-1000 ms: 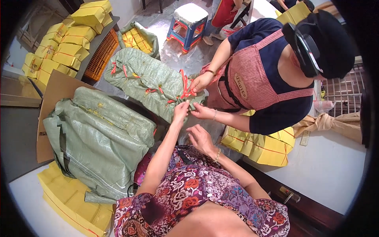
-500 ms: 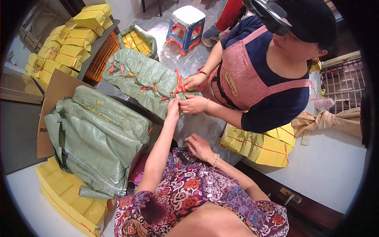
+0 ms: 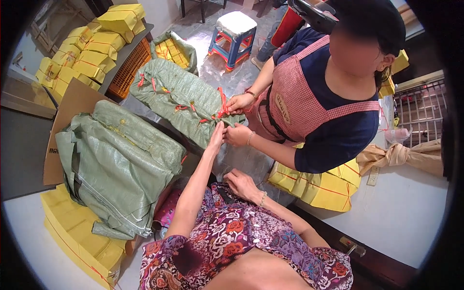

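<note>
A long, stuffed green woven sack (image 3: pixel 179 92) has its seam tied with red plastic strips (image 3: pixel 223 104). My left hand (image 3: pixel 216 137) reaches out to the sack's right end, its fingers closed on the fabric edge below the strips. Touching the same end, a co-worker's two hands (image 3: pixel 238 135) work at the fabric and a red strip, close against my fingers. Over my lap hovers my right hand (image 3: pixel 243 184), empty, its fingers loosely bent and apart.
A folded green sack (image 3: pixel 116 164) lies over a cardboard box (image 3: pixel 72 113) at left. Yellow paper bundles (image 3: pixel 82 237) stand lower left, with others (image 3: pixel 319 186) at right and stacked far left. A stool (image 3: pixel 233 38) and an open sack of bundles (image 3: pixel 174 53) are behind.
The co-worker's lower hand has shifted slightly right and down along the sack's end. My left hand stays at the edge, and my right hand has barely moved. The view has shifted slightly.
</note>
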Action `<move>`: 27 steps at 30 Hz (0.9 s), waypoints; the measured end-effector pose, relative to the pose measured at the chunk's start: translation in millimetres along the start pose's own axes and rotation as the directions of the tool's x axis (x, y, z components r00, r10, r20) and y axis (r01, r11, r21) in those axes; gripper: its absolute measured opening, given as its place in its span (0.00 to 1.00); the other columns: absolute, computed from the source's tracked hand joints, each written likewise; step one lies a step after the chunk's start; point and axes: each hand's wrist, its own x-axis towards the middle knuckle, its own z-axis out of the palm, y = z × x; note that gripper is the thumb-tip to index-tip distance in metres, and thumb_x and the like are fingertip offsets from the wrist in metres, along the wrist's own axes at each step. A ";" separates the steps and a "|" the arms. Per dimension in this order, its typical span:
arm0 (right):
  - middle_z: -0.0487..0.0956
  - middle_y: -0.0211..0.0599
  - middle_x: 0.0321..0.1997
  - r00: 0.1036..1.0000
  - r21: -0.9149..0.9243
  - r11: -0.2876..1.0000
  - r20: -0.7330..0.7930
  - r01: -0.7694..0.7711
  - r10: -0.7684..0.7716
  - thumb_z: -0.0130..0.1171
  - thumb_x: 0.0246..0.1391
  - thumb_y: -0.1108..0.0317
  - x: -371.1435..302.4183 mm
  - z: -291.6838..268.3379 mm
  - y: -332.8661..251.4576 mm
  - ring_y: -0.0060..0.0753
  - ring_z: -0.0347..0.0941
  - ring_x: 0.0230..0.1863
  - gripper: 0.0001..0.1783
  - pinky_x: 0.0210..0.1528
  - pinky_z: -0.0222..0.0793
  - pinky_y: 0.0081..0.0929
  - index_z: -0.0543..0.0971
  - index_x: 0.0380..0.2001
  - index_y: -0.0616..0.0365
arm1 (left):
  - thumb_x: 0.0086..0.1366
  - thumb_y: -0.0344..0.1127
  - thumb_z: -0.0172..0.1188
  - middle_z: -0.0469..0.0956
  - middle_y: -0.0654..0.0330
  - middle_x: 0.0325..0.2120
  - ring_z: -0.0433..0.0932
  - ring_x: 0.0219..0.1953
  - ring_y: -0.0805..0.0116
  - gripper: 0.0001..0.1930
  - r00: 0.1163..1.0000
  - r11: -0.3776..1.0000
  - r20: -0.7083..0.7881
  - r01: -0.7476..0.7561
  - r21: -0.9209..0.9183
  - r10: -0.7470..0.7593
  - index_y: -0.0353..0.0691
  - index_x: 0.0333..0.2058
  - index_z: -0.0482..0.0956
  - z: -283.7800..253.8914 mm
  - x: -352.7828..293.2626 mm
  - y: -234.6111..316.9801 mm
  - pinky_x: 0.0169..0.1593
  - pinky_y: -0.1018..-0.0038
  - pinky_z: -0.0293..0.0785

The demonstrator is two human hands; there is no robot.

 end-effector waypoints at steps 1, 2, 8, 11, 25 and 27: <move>0.69 0.42 0.32 1.000 -0.001 1.000 0.005 0.011 -0.011 0.54 0.45 0.76 0.0 0.1 0.4 0.46 0.71 0.33 0.10 0.35 0.70 0.37 0.72 0.35 0.57 | 0.68 0.51 0.40 0.75 0.62 0.37 0.73 0.32 0.74 0.22 1.000 1.000 -0.002 -0.002 -0.002 0.002 0.43 0.52 0.66 1.9 -4.5 2.4 0.35 0.74 0.71; 0.69 0.42 0.32 1.000 -0.001 1.000 0.009 0.018 -0.018 0.54 0.45 0.76 1.2 -0.5 -1.0 0.46 0.71 0.33 0.10 0.35 0.70 0.37 0.72 0.35 0.57 | 0.68 0.49 0.41 0.76 0.61 0.37 0.73 0.31 0.75 0.21 0.997 0.999 -0.060 -0.054 -0.002 0.054 0.43 0.52 0.66 0.2 -6.2 2.5 0.34 0.75 0.71; 0.70 0.42 0.33 0.999 0.005 0.999 0.038 0.039 -0.039 0.54 0.46 0.75 2.2 -2.5 -3.8 0.46 0.72 0.35 0.10 0.36 0.69 0.35 0.73 0.35 0.57 | 0.67 0.35 0.46 0.77 0.61 0.37 0.73 0.29 0.79 0.14 0.927 0.958 -0.259 -0.237 0.158 0.272 0.40 0.48 0.71 -22.3 -33.6 -17.3 0.31 0.83 0.70; 0.70 0.42 0.33 0.998 0.020 0.998 0.042 0.052 -0.053 0.54 0.46 0.76 4.1 -0.9 -5.1 0.46 0.72 0.35 0.10 0.36 0.69 0.35 0.72 0.35 0.58 | 0.66 0.32 0.46 0.78 0.61 0.36 0.72 0.28 0.79 0.12 0.904 0.940 -0.295 -0.246 0.235 0.310 0.40 0.46 0.73 -37.2 -53.9 -36.5 0.30 0.83 0.70; 0.69 0.41 0.32 0.992 0.016 0.994 0.064 0.111 -0.112 0.54 0.46 0.74 5.3 5.1 -6.5 0.45 0.71 0.36 0.10 0.37 0.69 0.38 0.72 0.35 0.57 | 0.64 0.27 0.45 0.78 0.60 0.35 0.74 0.30 0.78 0.12 0.937 0.936 -0.258 -0.148 0.321 0.237 0.40 0.44 0.74 -40.9 -99.6 -68.4 0.32 0.82 0.71; 0.69 0.41 0.32 0.992 0.025 0.993 0.059 0.112 -0.113 0.54 0.46 0.75 5.1 6.3 -6.6 0.45 0.71 0.36 0.10 0.37 0.69 0.37 0.72 0.36 0.57 | 0.64 0.27 0.46 0.78 0.60 0.36 0.74 0.30 0.78 0.12 0.932 0.935 -0.266 -0.155 0.320 0.245 0.40 0.44 0.74 -41.9 -99.9 -64.1 0.33 0.82 0.71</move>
